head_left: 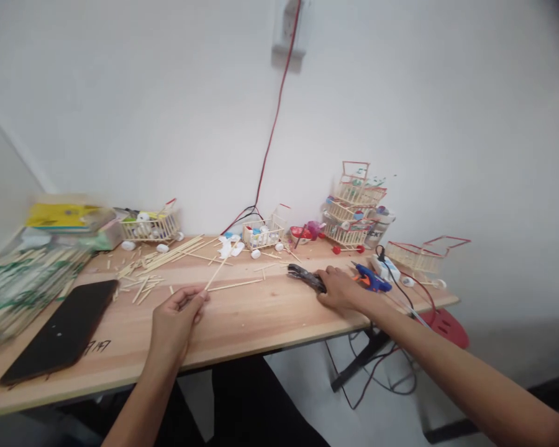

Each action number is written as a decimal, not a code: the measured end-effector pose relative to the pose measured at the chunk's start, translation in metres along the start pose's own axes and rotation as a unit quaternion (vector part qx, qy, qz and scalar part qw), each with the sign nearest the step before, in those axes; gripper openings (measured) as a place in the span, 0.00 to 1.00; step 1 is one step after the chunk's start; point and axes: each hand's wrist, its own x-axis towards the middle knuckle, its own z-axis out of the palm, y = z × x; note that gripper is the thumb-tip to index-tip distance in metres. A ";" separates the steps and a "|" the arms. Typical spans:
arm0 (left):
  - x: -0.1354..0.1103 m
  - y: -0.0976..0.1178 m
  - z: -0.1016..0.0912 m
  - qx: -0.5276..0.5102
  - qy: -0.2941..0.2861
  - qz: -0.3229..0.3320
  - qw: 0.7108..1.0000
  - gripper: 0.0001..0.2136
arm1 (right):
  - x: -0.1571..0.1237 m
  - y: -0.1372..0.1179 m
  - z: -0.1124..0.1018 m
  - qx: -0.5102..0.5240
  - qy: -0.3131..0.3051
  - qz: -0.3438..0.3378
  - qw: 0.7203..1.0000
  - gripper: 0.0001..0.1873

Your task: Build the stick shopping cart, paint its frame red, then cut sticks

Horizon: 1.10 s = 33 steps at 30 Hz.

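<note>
My left hand [182, 311] pinches a thin wooden stick [218, 270], which slants up and to the right over the table. Another stick [237, 285] lies flat just beyond these fingers. At the middle right, my right hand [336, 287] is closed around the handles of dark pliers [304, 275], their jaws pointing left. Close beyond that hand lies a blue glue gun [372, 279]. Small cut sticks [144, 289] are scattered to the left, near longer loose ones.
Small stick-built carts [263, 236] stand along the wall, several stacked at right [349, 233] and one by the table's right end [414, 256]. A black phone [60, 332] and bundled sticks [28, 288] lie at left. A white power strip [386, 268] with cables sits right.
</note>
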 end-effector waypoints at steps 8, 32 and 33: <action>-0.009 0.012 0.009 0.006 0.003 0.008 1.000 0.16 | -0.027 -0.030 -0.014 0.175 0.043 -0.026 0.983 0.09; -0.046 0.039 0.036 0.350 0.020 0.440 0.827 0.06 | -0.061 -0.142 -0.023 0.459 -0.075 -0.147 0.873 0.12; -0.047 0.039 0.037 0.355 0.021 0.444 0.823 0.06 | -0.061 -0.143 -0.023 0.460 -0.073 -0.145 0.873 0.12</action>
